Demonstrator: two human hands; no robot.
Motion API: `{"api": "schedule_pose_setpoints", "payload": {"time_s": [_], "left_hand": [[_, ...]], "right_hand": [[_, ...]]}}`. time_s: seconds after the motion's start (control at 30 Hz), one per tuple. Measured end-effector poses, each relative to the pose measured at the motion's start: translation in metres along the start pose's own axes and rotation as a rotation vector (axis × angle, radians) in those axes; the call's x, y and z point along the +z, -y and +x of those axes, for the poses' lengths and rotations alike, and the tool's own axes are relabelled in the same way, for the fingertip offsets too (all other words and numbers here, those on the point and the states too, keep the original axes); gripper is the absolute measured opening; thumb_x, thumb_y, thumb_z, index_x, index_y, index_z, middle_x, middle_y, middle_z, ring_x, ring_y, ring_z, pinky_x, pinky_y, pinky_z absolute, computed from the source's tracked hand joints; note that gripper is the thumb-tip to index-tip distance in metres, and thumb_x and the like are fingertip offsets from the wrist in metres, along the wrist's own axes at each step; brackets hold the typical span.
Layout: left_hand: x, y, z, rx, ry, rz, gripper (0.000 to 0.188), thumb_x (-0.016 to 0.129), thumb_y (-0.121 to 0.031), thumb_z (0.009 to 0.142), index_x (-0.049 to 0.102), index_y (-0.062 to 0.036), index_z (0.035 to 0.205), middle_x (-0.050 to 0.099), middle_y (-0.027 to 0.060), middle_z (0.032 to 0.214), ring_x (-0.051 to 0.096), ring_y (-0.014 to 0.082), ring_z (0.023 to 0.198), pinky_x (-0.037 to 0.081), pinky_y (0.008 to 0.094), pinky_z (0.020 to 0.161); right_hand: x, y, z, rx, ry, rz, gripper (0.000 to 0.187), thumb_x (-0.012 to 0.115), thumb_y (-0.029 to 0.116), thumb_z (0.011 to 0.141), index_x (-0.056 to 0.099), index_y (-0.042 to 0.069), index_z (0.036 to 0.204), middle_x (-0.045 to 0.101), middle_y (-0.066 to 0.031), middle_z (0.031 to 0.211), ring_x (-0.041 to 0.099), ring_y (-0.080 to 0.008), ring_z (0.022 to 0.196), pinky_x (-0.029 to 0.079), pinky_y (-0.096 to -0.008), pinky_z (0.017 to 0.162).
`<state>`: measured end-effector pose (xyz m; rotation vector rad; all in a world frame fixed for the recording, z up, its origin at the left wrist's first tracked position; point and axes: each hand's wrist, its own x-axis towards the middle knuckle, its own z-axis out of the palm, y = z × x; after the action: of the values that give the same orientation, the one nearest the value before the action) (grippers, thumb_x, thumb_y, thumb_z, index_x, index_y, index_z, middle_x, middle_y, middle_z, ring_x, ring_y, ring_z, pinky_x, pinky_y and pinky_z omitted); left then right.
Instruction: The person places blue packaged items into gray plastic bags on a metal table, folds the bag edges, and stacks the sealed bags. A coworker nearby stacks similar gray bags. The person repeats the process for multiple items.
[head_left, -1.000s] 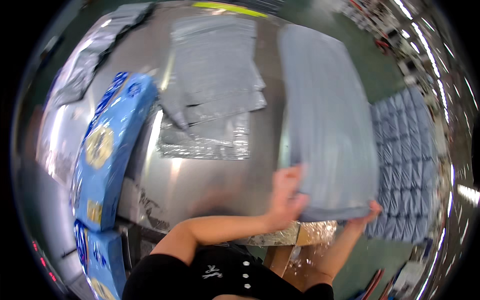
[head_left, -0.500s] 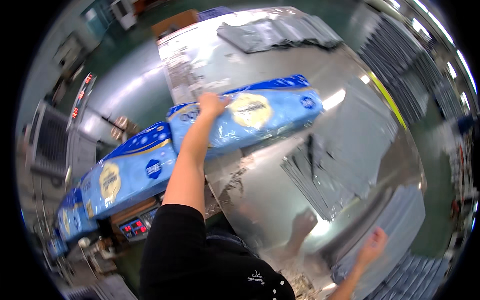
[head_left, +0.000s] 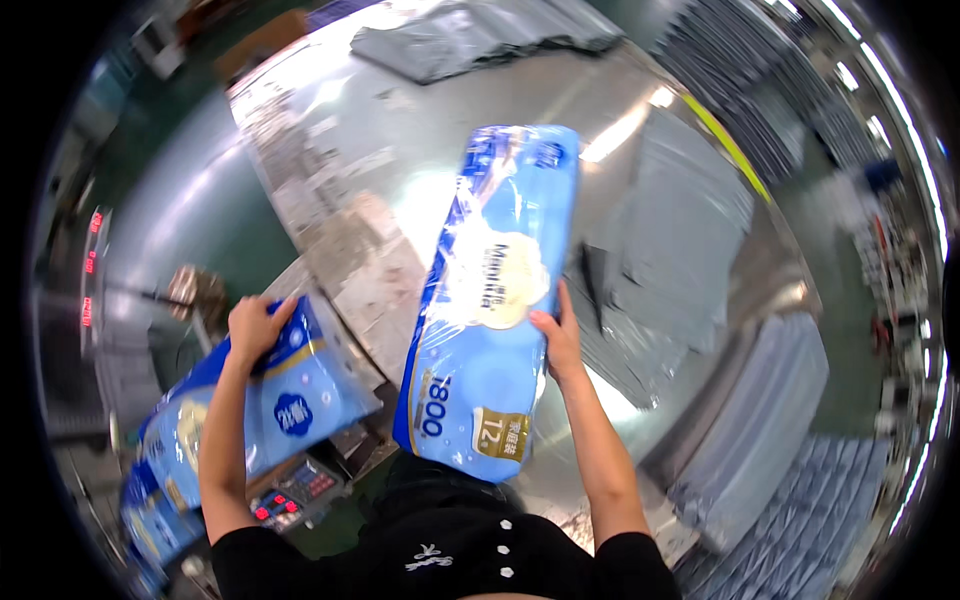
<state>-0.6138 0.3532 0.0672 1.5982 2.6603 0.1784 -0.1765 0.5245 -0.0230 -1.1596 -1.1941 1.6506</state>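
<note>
A long blue plastic-wrapped tissue pack [head_left: 450, 350] lies lengthwise in front of me over the metal table, its near end close to my body. My right hand [head_left: 562, 335] grips its right side, thumb on top and fingers along the edge. At the left, my left hand [head_left: 255, 325] is closed over the far top edge of a second blue tissue pack [head_left: 330, 385], which rests at a slant beside the table. Part of that pack is hidden behind my left forearm. Further left, another blue pack [head_left: 160, 525] stands behind it.
Grey plastic bags [head_left: 680, 250] lie fanned on the metal table [head_left: 400, 130] right of the pack. A folded grey stack [head_left: 760, 420] sits at the near right, more grey bags [head_left: 480, 40] at the far edge. A scale with red digits [head_left: 295, 500] is below the left pack.
The first pack has turned from crosswise to lengthwise and come nearer. My right hand moved from the grey stack onto it; my left hand shifted from it to the second pack.
</note>
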Motion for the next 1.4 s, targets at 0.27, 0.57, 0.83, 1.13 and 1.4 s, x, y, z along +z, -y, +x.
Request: {"api": "schedule_pose_setpoints", "payload": {"time_s": [0.27, 0.57, 0.83, 1.13, 1.4], "left_hand": [[-0.042, -0.169, 0.087, 0.085, -0.141, -0.229, 0.053, 0.066, -0.056, 0.078, 0.07, -0.0045, 0.068, 0.062, 0.0195, 0.063, 0.062, 0.0358, 0.061, 0.048, 0.0435, 0.058], [0.065, -0.454, 0.274, 0.756, -0.658, -0.623, 0.026, 0.071, -0.022, 0.079, 0.066, -0.0086, 0.1, 0.064, 0.0147, 0.099, 0.061, 0.0328, 0.094, 0.049, 0.0426, 0.079], [0.264, -0.617, 0.053, 1.505, 0.171, 0.027, 0.033, 0.066, -0.028, 0.076, 0.06, -0.0055, 0.099, 0.055, 0.0113, 0.101, 0.056, 0.0267, 0.096, 0.05, 0.0363, 0.077], [0.177, -0.504, 0.041, 1.559, 0.487, -0.023, 0.023, 0.062, -0.024, 0.078, 0.06, -0.0055, 0.092, 0.056, 0.0123, 0.095, 0.059, 0.0272, 0.087, 0.053, 0.0352, 0.067], [0.258, -0.608, 0.103, 1.446, 0.067, 0.042, 0.023, 0.063, -0.02, 0.077, 0.055, -0.005, 0.094, 0.06, 0.0152, 0.092, 0.065, 0.0316, 0.081, 0.053, 0.0425, 0.067]], "right_hand": [[-0.131, 0.147, -0.134, -0.052, -0.172, -0.336, 0.103, 0.07, 0.054, 0.068, 0.032, -0.003, 0.145, 0.04, -0.0184, 0.144, 0.038, -0.0281, 0.134, 0.025, -0.0358, 0.112], [-0.184, 0.17, -0.369, 0.206, -0.629, -0.715, 0.109, 0.071, 0.064, 0.063, 0.038, -0.003, 0.142, 0.048, -0.0186, 0.126, 0.046, -0.0295, 0.12, 0.033, -0.0385, 0.104], [-0.163, 0.037, -0.422, 0.572, -0.974, -0.746, 0.111, 0.086, 0.036, 0.056, 0.03, 0.005, 0.147, 0.039, -0.0222, 0.13, 0.042, -0.0379, 0.124, 0.034, -0.0438, 0.105], [-0.19, 0.061, -0.424, 0.328, -1.017, 0.047, 0.098, 0.08, 0.024, 0.056, 0.039, -0.007, 0.14, 0.055, -0.018, 0.127, 0.056, -0.028, 0.115, 0.043, -0.0344, 0.099], [-0.24, 0.072, -0.38, 0.38, -0.549, 0.324, 0.084, 0.073, 0.032, 0.064, 0.045, -0.006, 0.134, 0.061, -0.018, 0.119, 0.062, -0.0277, 0.106, 0.049, -0.0349, 0.092]]}}
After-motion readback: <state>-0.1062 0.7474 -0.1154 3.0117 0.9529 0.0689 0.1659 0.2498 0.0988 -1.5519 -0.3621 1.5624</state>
